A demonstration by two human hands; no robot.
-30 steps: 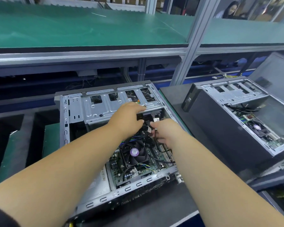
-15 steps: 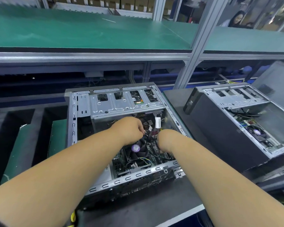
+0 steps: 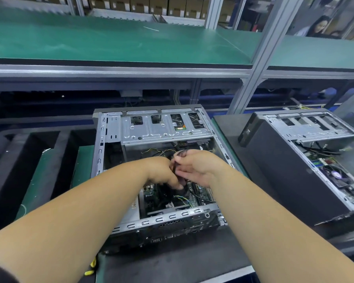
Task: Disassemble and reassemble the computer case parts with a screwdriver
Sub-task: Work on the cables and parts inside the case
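Working inside the open computer case (image 3: 151, 131) | left hand (image 3: 161, 172) and right hand (image 3: 194, 166) are both pinching black wires (image 3: 180, 154) just over the fan | risk — pulling hard is maybe breaking a plug | no screwdriver showing

Even, bright overhead light falls on the green-matted upper shelf (image 3: 110, 41), leaving soft sheen. The recess beneath lies in deep shadow. Wide-angle distortion bows the grey aluminium frame post (image 3: 260, 58); the picture's edges blur.
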